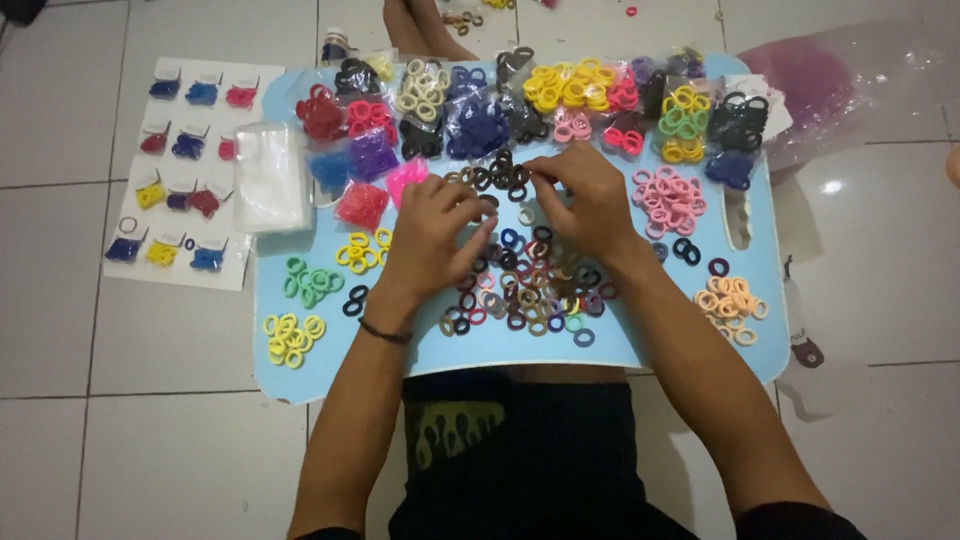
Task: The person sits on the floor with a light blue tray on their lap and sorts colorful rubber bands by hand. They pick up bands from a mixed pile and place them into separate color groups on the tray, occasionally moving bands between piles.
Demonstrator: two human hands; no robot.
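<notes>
A light blue lap table (300, 370) lies over my legs, covered with small elastic hair ties sorted in coloured heaps. A mixed pile of hair ties (530, 295) sits in the middle. My left hand (432, 240) and my right hand (585, 200) hover over it with fingers bent, pinching at a cluster of dark brown hair ties (500, 175) between them. Whether each hand truly grips a tie is partly hidden by the fingers. A dark band is on my left wrist.
Heaps of pink (668, 200), peach (732, 300), green (310, 282) and yellow ties (292, 338) ring the table. Bagged ties (470, 125) line the far edge, beside a stack of clear bags (270, 175). A white sheet with packed sets (185, 170) lies on the tile floor at left.
</notes>
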